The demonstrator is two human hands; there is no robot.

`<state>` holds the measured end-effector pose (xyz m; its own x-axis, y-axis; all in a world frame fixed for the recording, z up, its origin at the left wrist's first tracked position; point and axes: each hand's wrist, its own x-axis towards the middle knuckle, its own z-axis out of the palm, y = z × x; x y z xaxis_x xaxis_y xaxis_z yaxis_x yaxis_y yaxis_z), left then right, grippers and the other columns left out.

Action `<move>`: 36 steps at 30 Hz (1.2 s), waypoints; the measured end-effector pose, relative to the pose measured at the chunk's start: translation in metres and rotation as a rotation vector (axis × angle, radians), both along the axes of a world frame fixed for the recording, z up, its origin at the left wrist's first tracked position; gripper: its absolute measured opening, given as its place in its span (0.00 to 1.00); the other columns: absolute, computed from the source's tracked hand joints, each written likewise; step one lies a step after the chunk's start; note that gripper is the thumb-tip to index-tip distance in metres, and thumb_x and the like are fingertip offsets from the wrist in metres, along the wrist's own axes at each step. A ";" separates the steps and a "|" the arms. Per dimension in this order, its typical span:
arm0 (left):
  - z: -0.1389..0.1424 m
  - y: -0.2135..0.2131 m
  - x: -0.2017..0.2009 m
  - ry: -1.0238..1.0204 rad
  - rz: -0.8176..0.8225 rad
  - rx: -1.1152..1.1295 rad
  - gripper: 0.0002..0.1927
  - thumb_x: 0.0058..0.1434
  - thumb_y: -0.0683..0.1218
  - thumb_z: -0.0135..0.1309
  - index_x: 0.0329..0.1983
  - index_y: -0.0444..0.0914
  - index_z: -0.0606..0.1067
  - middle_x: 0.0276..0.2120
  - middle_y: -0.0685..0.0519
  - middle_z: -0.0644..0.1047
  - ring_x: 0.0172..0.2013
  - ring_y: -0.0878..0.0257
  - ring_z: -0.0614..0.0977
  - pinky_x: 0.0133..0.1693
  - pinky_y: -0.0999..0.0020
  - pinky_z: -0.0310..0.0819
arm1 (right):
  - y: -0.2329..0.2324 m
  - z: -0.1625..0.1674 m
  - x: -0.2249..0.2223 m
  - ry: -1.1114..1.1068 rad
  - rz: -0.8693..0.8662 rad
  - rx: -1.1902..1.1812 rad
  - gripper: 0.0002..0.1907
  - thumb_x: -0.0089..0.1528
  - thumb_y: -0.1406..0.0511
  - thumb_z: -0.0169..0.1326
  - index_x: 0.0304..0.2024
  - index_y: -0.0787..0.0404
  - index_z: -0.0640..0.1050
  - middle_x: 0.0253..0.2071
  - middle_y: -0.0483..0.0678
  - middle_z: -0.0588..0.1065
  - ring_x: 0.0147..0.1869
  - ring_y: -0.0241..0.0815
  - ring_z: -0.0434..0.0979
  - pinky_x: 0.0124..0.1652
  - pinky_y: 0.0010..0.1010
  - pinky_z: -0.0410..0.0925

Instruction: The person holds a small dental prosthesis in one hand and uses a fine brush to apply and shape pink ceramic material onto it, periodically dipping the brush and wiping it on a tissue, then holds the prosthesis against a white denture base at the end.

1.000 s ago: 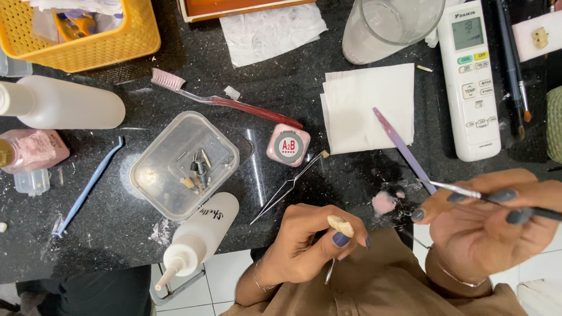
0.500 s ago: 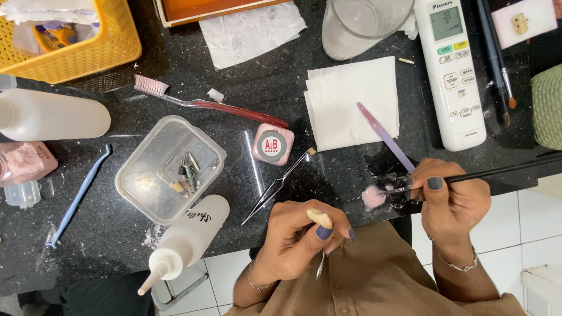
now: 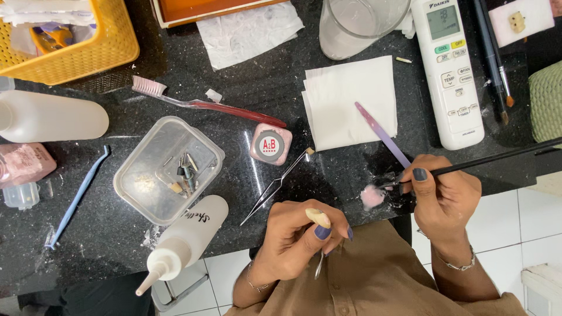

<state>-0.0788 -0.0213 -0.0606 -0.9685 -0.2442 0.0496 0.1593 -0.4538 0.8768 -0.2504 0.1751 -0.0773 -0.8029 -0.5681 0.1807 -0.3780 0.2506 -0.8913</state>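
- Far left, at nine o'clock: one yellow basket [image 3: 111, 50], one white bottle [image 3: 55, 117] lying flat, one pink bottle [image 3: 23, 164] and one blue stick [image 3: 77, 198] on the black counter [image 3: 257, 88].
- Left of centre: one clear plastic tub [image 3: 146, 181] holding small metal bits, one squeeze bottle [image 3: 184, 243] on its side at seven o'clock, one pink-bristled toothbrush [image 3: 199, 104] above.
- Centre: one small pink jar [image 3: 270, 144], one pair of tweezers [image 3: 272, 190] just beside it.
- At six o'clock, the left hand [image 3: 295, 237] is curled closed, pinching one pale artificial nail [image 3: 319, 218] between thumb and fingertips.
- Right of centre: one stack of white napkins [image 3: 342, 99], one lilac nail file [image 3: 383, 134] across it, one clear cup [image 3: 360, 26] at twelve o'clock.
- At four o'clock, the right hand [image 3: 445, 196] grips one thin black brush [image 3: 492, 159], its tip at a pink blob [image 3: 372, 196].
- Far right: one white remote control [image 3: 448, 70].
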 end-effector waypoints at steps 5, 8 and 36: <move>0.001 0.000 0.000 0.002 -0.006 0.003 0.17 0.79 0.48 0.46 0.44 0.29 0.76 0.26 0.51 0.75 0.25 0.67 0.75 0.30 0.72 0.69 | -0.001 0.001 0.000 0.011 0.018 0.030 0.14 0.74 0.65 0.51 0.35 0.68 0.76 0.28 0.49 0.76 0.25 0.30 0.73 0.25 0.18 0.63; 0.002 -0.001 0.000 0.006 -0.006 0.002 0.18 0.80 0.49 0.46 0.44 0.29 0.76 0.26 0.51 0.75 0.24 0.68 0.75 0.29 0.74 0.69 | 0.000 0.001 0.000 -0.008 0.020 0.035 0.14 0.74 0.65 0.51 0.35 0.68 0.76 0.28 0.49 0.76 0.25 0.30 0.73 0.25 0.18 0.64; 0.013 -0.006 0.005 -0.026 0.020 -0.070 0.17 0.79 0.48 0.46 0.44 0.30 0.77 0.28 0.51 0.76 0.26 0.67 0.76 0.31 0.72 0.68 | -0.035 0.026 0.051 -0.361 0.108 -0.754 0.10 0.76 0.65 0.56 0.47 0.64 0.69 0.41 0.54 0.73 0.46 0.56 0.82 0.52 0.58 0.76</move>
<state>-0.0738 -0.0271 -0.0473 -0.9646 -0.2604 0.0418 0.1443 -0.3886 0.9100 -0.1994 0.1396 -0.0518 -0.8324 -0.4753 0.2850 -0.0253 -0.4811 -0.8763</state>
